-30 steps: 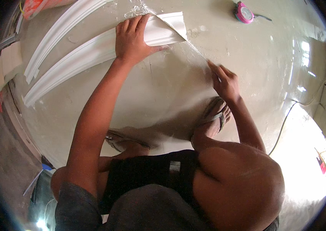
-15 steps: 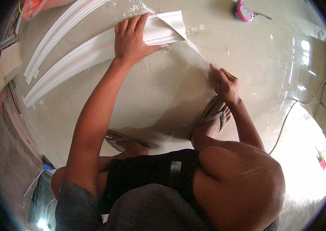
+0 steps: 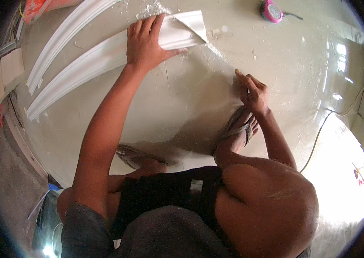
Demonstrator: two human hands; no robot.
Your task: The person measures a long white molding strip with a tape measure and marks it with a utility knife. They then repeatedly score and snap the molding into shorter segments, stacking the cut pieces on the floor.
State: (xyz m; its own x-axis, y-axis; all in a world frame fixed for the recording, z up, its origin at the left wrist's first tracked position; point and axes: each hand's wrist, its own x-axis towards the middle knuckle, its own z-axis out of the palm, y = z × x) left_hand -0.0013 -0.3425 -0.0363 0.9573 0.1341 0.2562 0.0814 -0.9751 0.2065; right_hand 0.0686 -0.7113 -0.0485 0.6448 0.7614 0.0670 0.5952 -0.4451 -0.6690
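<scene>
A long white moulding strip (image 3: 100, 56) with a ridged profile lies on the floor ahead of me. My left hand (image 3: 144, 45) holds it down near its right end, fingers over the far edge and thumb along the near edge. My right hand (image 3: 253, 92) is closed just above my right foot, its forefinger pointing toward the strip. It grips a thin saw blade (image 3: 199, 35), which slants across the strip's end; most of the blade is hard to make out now. White dust (image 3: 215, 50) lies along that slanting line.
A second white moulding strip (image 3: 66, 32) lies beyond the first. A pink and grey round tape measure (image 3: 272, 11) is at the far right. Cardboard (image 3: 12, 64) and an orange bag (image 3: 40, 9) are at left. A cable (image 3: 317, 144) runs on the right.
The blade's stretch between strip and right hand was a clear line before and has faded from sight. Both hands have stayed almost in place; the strip has barely shifted.
</scene>
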